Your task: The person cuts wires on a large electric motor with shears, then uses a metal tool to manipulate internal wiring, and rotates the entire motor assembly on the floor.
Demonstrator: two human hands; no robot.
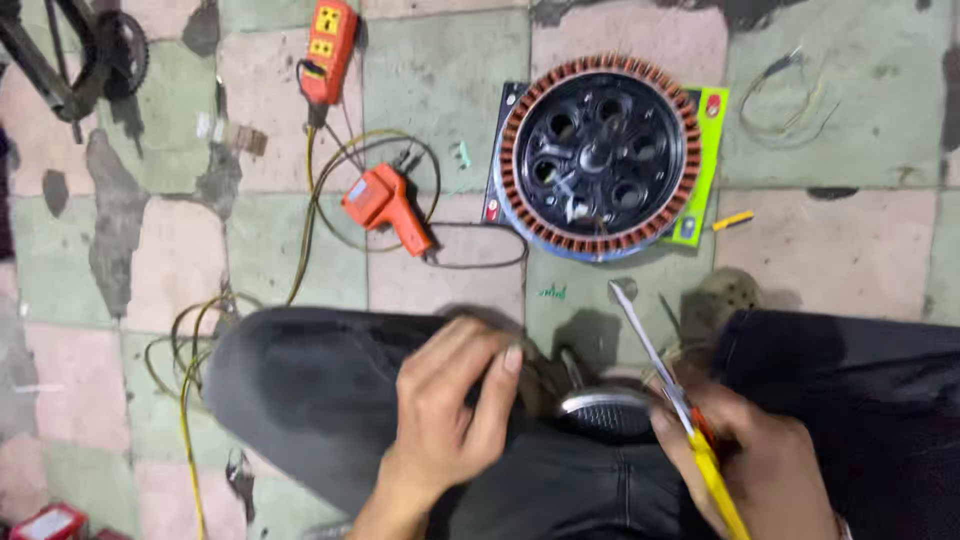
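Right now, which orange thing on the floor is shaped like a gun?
The orange soldering gun beside the round motor stator. The other, the orange power strip, is a flat box.

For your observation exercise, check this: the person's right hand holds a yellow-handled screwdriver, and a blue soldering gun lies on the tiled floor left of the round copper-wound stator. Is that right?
Not quite. The soldering gun is orange, not blue, as the head view shows. The rest stands: the right hand holds the yellow-handled screwdriver, and the gun lies on the floor left of the stator.
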